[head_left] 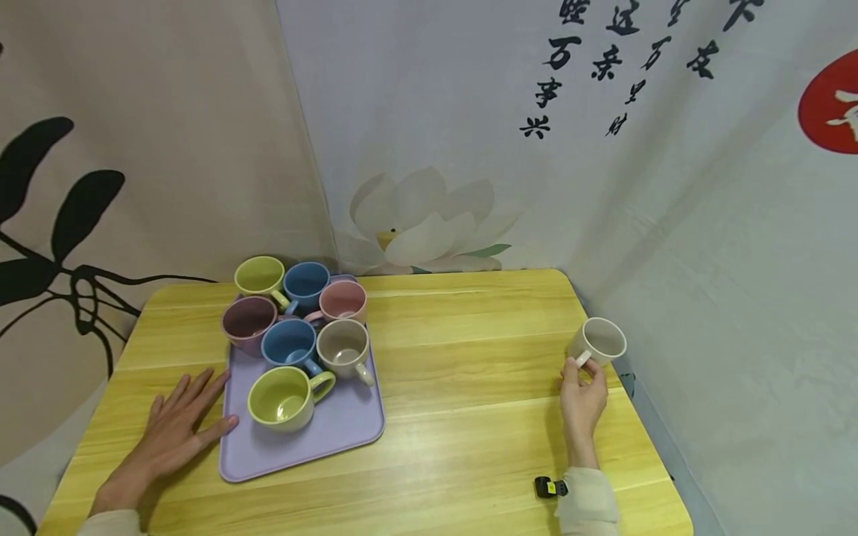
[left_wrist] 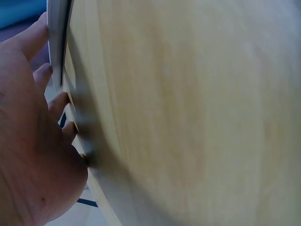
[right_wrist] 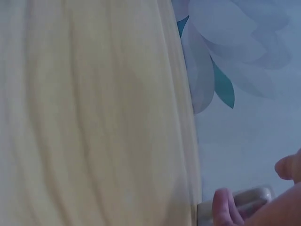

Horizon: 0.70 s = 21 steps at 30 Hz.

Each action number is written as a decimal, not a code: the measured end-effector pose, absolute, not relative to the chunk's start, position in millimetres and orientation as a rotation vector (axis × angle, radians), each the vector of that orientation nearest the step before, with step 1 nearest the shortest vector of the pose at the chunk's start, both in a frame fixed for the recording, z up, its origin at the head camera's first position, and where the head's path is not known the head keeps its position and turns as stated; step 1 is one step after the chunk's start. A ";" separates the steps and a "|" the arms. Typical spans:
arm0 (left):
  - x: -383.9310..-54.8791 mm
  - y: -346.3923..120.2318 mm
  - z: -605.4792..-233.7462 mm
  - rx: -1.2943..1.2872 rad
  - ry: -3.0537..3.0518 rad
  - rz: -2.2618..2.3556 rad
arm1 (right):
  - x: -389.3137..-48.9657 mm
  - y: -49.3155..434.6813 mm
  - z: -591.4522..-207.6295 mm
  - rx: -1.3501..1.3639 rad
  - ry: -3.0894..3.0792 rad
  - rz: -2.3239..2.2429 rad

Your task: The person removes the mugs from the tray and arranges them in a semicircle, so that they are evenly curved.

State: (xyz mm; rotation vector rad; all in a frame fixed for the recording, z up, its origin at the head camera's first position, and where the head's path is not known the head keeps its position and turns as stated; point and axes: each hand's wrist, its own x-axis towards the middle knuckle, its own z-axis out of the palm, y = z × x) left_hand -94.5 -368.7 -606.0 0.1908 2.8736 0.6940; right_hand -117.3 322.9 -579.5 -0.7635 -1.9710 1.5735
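My right hand [head_left: 583, 398] pinches the handle of a white mug [head_left: 603, 339] at the table's right edge. In the right wrist view part of the mug [right_wrist: 254, 197] shows behind the fingertips [right_wrist: 221, 207]. My left hand [head_left: 177, 432] lies with spread fingers at the left side of a lilac tray [head_left: 315, 447], its thumb over the rim. The left wrist view has the fingers [left_wrist: 35, 37] against the tray's side [left_wrist: 57, 42]. On the tray, a yellow-green mug [head_left: 281, 398] stands nearest me, with a blue mug [head_left: 288, 344] and a beige mug [head_left: 343, 348] behind it.
Farther back on the tray are a dark pink mug [head_left: 249, 324], a pink mug [head_left: 343, 300], another blue mug [head_left: 306, 285] and another yellow-green mug [head_left: 259, 275]. The wooden table [head_left: 469, 417] meets a printed curtain [head_left: 429, 134] at the back. A black strap piece [head_left: 551, 487] sits beside my right sleeve.
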 end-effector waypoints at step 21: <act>-91.1 -368.3 -605.5 0.221 2.906 0.706 | -117.0 270.4 -552.9 -0.257 -2.061 1.306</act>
